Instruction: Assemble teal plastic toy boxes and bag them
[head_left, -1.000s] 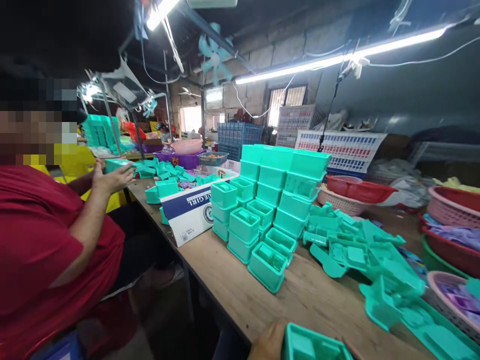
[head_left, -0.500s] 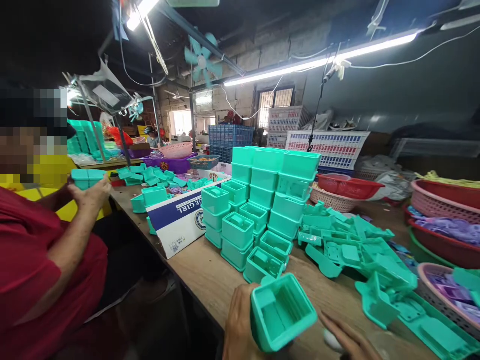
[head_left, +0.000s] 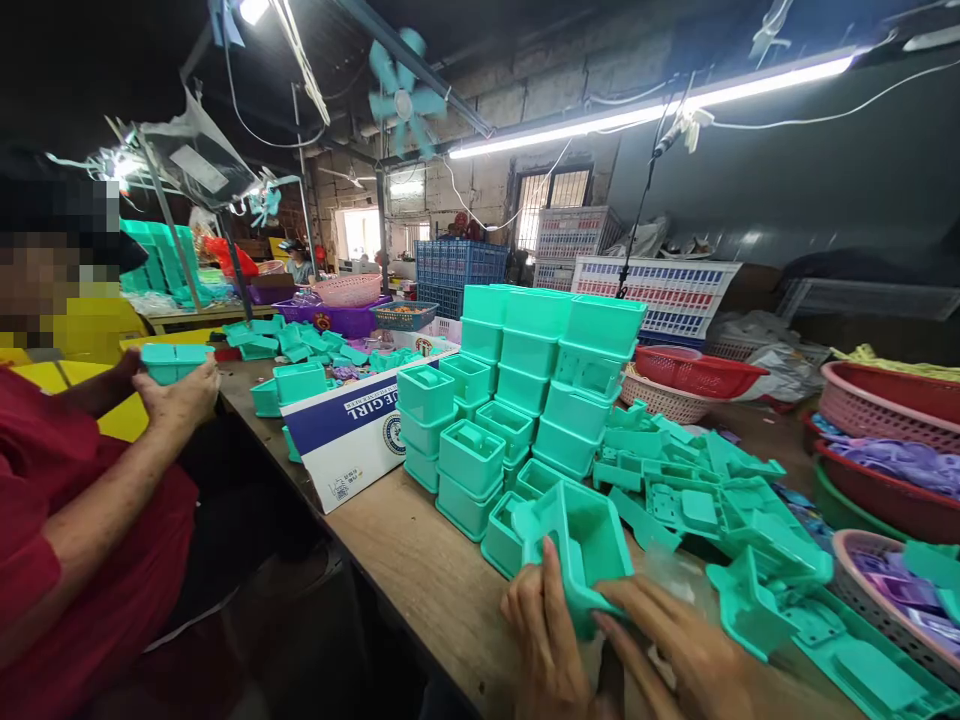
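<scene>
We see our left hand and right hand together at the near edge of the tabletop, a worn, grainy wooden board. Both hands grip one teal box, a smooth moulded plastic piece, rectangular with rounded corners and an open hollow face tilted toward us; left fingers press its near wall, right fingers curl under its lower corner. The box sits just in front of the stacked boxes, a blocky pile of identical glossy tubs, some with ribbed inner dividers showing. To the right lies a loose heap of flat teal parts, thin, angular, with raised squares. A white and blue cardboard carton, matte and printed, lies on its side left of the stack. Woven-look plastic baskets, red and pink, line the far right. A co-worker's hands at left clasp another teal tub; a red sleeve shows soft cloth.
</scene>
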